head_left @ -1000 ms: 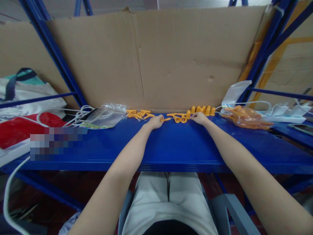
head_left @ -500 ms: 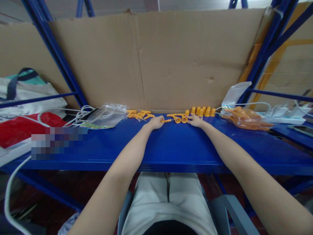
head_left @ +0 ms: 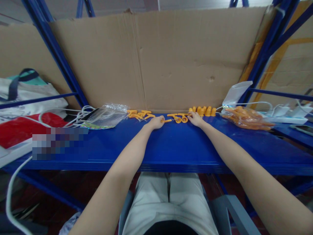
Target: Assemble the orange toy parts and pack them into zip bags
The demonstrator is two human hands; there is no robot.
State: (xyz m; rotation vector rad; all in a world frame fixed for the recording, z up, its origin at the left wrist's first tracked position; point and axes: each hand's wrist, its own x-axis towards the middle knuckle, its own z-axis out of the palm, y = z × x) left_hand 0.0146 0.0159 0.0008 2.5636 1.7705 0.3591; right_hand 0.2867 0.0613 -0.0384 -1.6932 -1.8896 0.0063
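Observation:
My left hand [head_left: 156, 122] rests on the blue shelf [head_left: 171, 147], its fingers closed on a small orange screw-like piece [head_left: 167, 120] that sticks out to the right. My right hand [head_left: 195, 118] lies a little to the right, fingertips pinched at the orange ringed pieces [head_left: 181, 118] lying between the two hands. Behind the right hand stands a row of several orange cone caps [head_left: 204, 111]. A small pile of orange T-shaped pieces [head_left: 140, 114] lies left of the left hand.
A clear plastic bag [head_left: 105, 116] and white cables [head_left: 78, 116] lie at left, beside a red and white bag [head_left: 22, 130]. A plastic bag of orange parts [head_left: 245, 117] and a white power strip [head_left: 286, 116] sit at right. A cardboard sheet [head_left: 158, 58] backs the shelf.
My right hand slid left from the cone caps to the ringed pieces, then edged back slightly. My left hand stayed in place holding the screw-like piece.

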